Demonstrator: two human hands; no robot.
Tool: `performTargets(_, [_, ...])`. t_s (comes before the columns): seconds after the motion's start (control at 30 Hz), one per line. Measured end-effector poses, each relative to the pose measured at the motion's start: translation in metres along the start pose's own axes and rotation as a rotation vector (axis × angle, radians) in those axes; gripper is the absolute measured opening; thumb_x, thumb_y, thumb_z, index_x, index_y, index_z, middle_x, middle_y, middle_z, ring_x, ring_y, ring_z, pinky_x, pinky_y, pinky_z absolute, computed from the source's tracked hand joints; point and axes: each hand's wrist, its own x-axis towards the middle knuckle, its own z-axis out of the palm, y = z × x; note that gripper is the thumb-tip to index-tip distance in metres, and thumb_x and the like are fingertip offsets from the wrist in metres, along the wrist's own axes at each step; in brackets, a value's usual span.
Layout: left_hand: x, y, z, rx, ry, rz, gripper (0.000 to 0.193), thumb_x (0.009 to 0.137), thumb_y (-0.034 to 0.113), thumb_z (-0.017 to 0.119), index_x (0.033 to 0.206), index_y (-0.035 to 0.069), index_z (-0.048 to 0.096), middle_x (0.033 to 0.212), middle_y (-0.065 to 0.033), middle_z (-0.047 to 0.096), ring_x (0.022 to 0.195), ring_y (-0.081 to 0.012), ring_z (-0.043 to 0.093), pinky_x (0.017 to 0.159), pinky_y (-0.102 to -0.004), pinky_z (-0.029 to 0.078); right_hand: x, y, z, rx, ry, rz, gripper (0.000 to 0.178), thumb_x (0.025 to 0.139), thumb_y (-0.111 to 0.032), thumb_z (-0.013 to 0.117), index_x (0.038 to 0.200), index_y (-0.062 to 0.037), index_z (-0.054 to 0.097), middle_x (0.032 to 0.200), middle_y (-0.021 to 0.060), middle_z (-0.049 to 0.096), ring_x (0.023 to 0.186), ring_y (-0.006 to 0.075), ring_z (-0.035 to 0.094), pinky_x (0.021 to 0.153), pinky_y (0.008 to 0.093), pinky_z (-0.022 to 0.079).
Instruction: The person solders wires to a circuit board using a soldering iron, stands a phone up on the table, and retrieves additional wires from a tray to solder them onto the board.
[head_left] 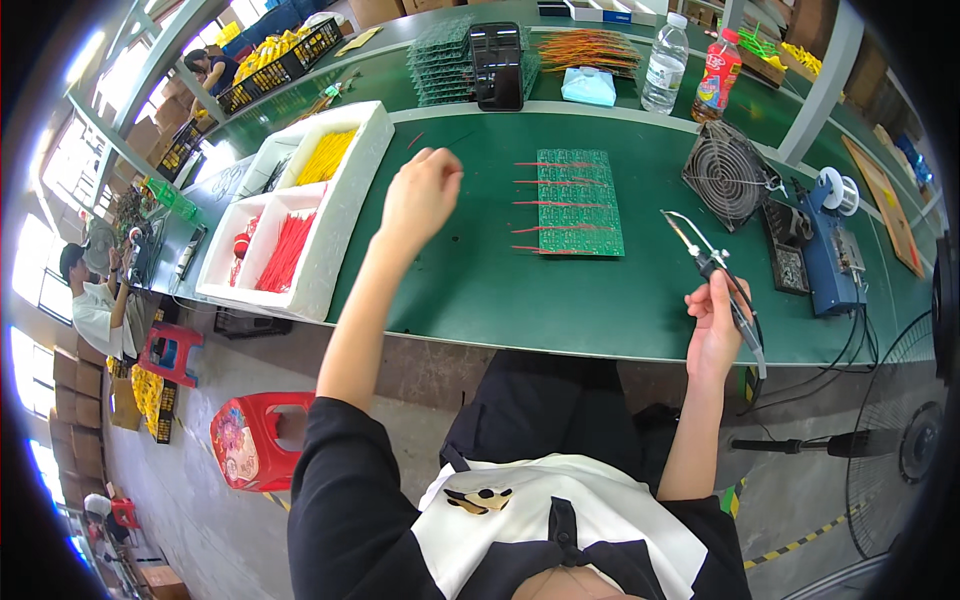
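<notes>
My right hand (712, 325) grips a soldering iron (712, 265) with a thin metal guide beside its tip. The tip points up and left, apart from the board. A green circuit board (580, 205) lies flat in the middle of the green table, with several red wires (550, 183) across it that stick out past its left edge. Over the table left of the board, my left hand (422, 195) is raised with curled fingers; what they hold, if anything, is too small to make out. A short red wire (415, 140) lies just beyond it.
A white foam box (345, 225) on the left holds red and yellow wires in compartments. At right stand a round fan (728, 175), a blue soldering station (832, 255) and a solder spool (838, 190). Stacked boards (440, 65), a phone (497, 68) and two bottles (664, 65) line the back.
</notes>
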Motion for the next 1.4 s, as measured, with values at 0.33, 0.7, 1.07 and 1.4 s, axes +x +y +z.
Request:
performTargets(0.33, [-0.012, -0.045, 0.033, 0.27, -0.182, 0.029, 0.01, 0.081, 0.011, 0.055, 0.081, 0.001, 0.054, 0.085, -0.0158, 0.055, 0.086, -0.0332, 0.056, 0.073, -0.0417, 0.047, -0.002, -0.001, 0.001, -0.074, -0.042, -0.009, 0.014, 0.083, -0.01, 0.063, 0.085, -0.0007, 0.053, 0.063, 0.0066, 0.057, 0.05, 0.0092, 0.053, 0.046, 0.02, 0.043])
performTargets(0.7, [-0.026, 0.116, 0.019, -0.342, -0.163, 0.404, 0.011, 0.081, 0.005, 0.058, 0.092, 0.002, 0.056, 0.075, -0.0111, 0.061, 0.067, -0.025, 0.061, 0.06, -0.0334, 0.048, -0.014, -0.005, -0.002, -0.082, -0.072, 0.025, 0.014, 0.083, -0.011, 0.062, 0.085, -0.0001, 0.053, 0.062, 0.0078, 0.058, 0.048, 0.0096, 0.052, 0.045, 0.02, 0.041])
performTargets(1.07, [-0.035, 0.108, 0.076, -0.331, -0.096, 0.438, 0.006, 0.074, 0.007, 0.065, 0.081, 0.006, 0.064, 0.077, -0.0043, 0.059, 0.068, -0.0206, 0.058, 0.057, -0.0296, 0.048, -0.028, -0.009, 0.002, -0.2, -0.124, 0.048, 0.015, 0.083, -0.011, 0.062, 0.083, -0.0007, 0.051, 0.061, 0.007, 0.058, 0.047, 0.0085, 0.052, 0.044, 0.019, 0.039])
performTargets(1.4, [-0.034, 0.104, 0.081, -0.338, -0.047, 0.473, 0.007, 0.073, 0.006, 0.067, 0.08, 0.006, 0.065, 0.077, -0.0041, 0.06, 0.066, -0.0195, 0.059, 0.056, -0.0288, 0.049, -0.032, -0.007, 0.007, -0.209, -0.117, 0.064, 0.017, 0.082, -0.011, 0.064, 0.083, -0.0003, 0.051, 0.067, 0.0072, 0.059, 0.052, 0.0086, 0.055, 0.044, 0.0191, 0.042])
